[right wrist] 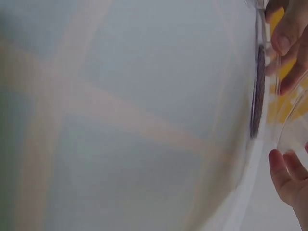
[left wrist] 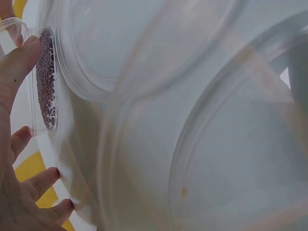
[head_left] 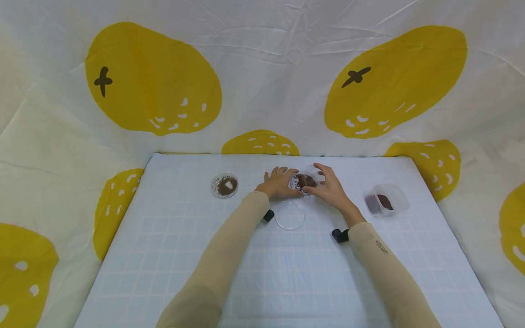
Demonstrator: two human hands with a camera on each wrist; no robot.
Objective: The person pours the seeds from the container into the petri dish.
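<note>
In the head view my left hand (head_left: 280, 182) rests at the left side of a petri dish (head_left: 296, 184) with dark granules and some white bits. The left wrist view shows its thumb and a finger gripping the dish's wall (left wrist: 34, 103), while other fingertips spread on the cloth. My right hand (head_left: 330, 191) holds a clear round plastic piece (right wrist: 290, 127) tilted close over the dish, thumb on one side and fingers on the other. A clear round lid (head_left: 289, 215) lies on the cloth just in front.
Another petri dish (head_left: 224, 185) with brown granules and white bits stands to the left. At right is a clear tub (head_left: 395, 198) holding dark granules. A second clear round piece (head_left: 262, 223) lies partly hidden under my left wrist. Patterned fabric hangs behind the table (head_left: 283, 278).
</note>
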